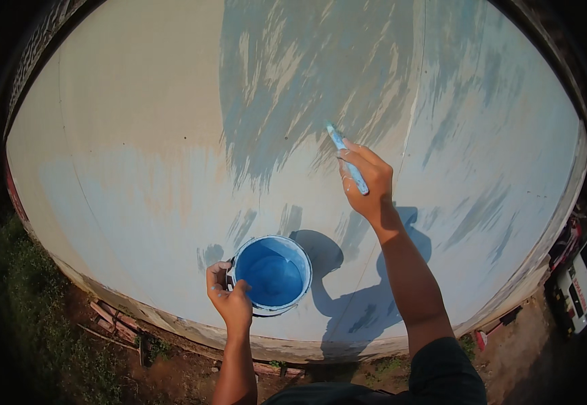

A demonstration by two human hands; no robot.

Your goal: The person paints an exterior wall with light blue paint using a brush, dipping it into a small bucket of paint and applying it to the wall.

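A: Position check. Right hand (366,177) raised against the wall (138,121), fingers (354,156) clenched round a paint brush (347,158), bristle end pointing up-left, tip touching or just off the surface; can't tell which.

B: And the paint?

A: Pail (272,273) of blue paint held low and to the left, below the brush. Left hand (229,297) grasps it at the rim, fingers hooked over the near edge. It looks well filled and roughly level.

B: Coverage?

A: Patchy. Darker, wet-looking blue streaks (293,74) fan out above the brush; paler blue lower left, bare cream beyond that.

B: Advice for the stroke?

A: My judgement: work from the wet edge outward, overlapping the streaked patch so gaps close. Long even passes, light pressure. Keep the pail level and near the brush so reloading drips fall inside it, not on the ground strip (172,358) below.

B: Risk?

A: Tilting the pail while reaching high.
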